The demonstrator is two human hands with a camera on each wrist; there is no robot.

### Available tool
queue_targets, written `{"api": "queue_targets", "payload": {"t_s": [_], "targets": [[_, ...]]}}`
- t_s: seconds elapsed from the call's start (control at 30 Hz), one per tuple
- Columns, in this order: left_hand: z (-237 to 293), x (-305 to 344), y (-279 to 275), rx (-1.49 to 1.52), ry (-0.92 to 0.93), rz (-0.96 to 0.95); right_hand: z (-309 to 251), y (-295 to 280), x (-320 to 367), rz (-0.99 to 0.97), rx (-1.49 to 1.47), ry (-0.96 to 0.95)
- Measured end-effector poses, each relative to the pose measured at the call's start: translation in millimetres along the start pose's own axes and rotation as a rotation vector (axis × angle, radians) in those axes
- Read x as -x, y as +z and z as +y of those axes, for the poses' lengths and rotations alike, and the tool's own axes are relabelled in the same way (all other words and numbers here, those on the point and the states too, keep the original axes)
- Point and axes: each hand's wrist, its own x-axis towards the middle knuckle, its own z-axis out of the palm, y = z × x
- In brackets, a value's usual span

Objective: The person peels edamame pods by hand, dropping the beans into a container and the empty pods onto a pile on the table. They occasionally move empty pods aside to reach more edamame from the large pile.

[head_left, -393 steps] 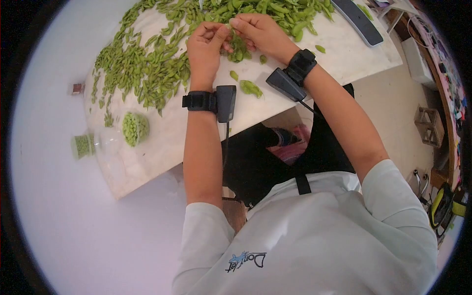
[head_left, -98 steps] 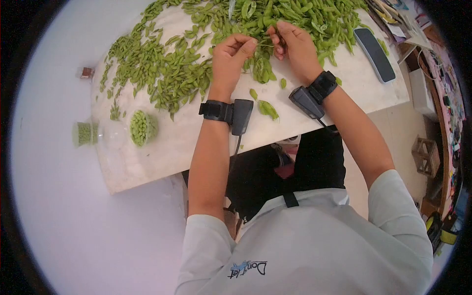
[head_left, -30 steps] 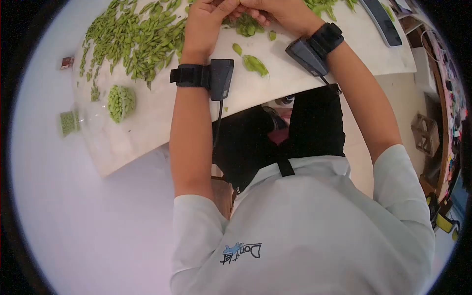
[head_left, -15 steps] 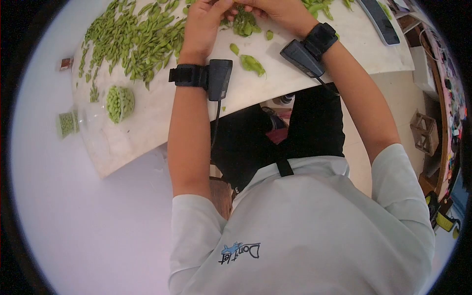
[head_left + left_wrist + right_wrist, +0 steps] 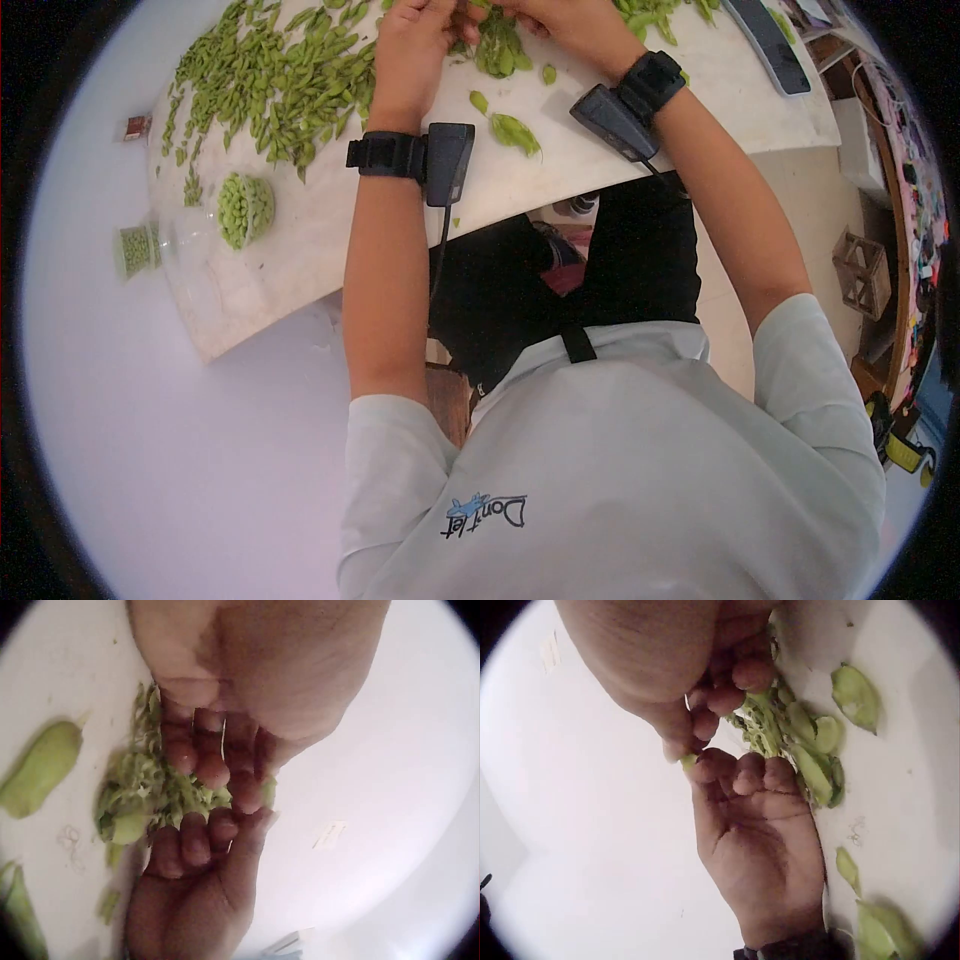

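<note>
At the top edge of the head view my left hand (image 5: 412, 50) and right hand (image 5: 585, 30) meet, fingertips cut off there. In the left wrist view both thumbs and forefingers pinch a small green soybean pod (image 5: 270, 792), mostly hidden by the fingers. The same pod (image 5: 688, 761) peeks out between the thumb tips in the right wrist view. The other fingers of both hands are curled inward. Right below the hands lies a small heap of opened pods and stringy green scraps (image 5: 497, 50). Loose flat pods (image 5: 515, 133) lie nearer the table's front edge.
A wide spread of green pods (image 5: 270, 85) covers the table's left side. A clear cup of shelled beans (image 5: 244, 210) stands near the left corner of the white table (image 5: 330, 240). A phone (image 5: 768, 45) lies at the right, beside more pods (image 5: 650, 15).
About three seconds ago the hands were apart with a thin green strip between them; now they are together. The head view has shifted, putting them at its top edge. Lately only the fingers shift slightly.
</note>
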Motion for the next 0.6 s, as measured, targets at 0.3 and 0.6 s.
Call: {"api": "queue_targets", "payload": {"t_s": [0.3, 0.6], "targets": [[-4.2, 0.0, -4.4, -0.133, 0.027, 0.006, -0.2, -1.2, 0.4, -0.102, -0.102, 0.024], [2.8, 1.3, -4.6, -0.359, 0.036, -0.05, -1.5, -1.8, -1.5, -0.173, -0.118, 0.014]]}}
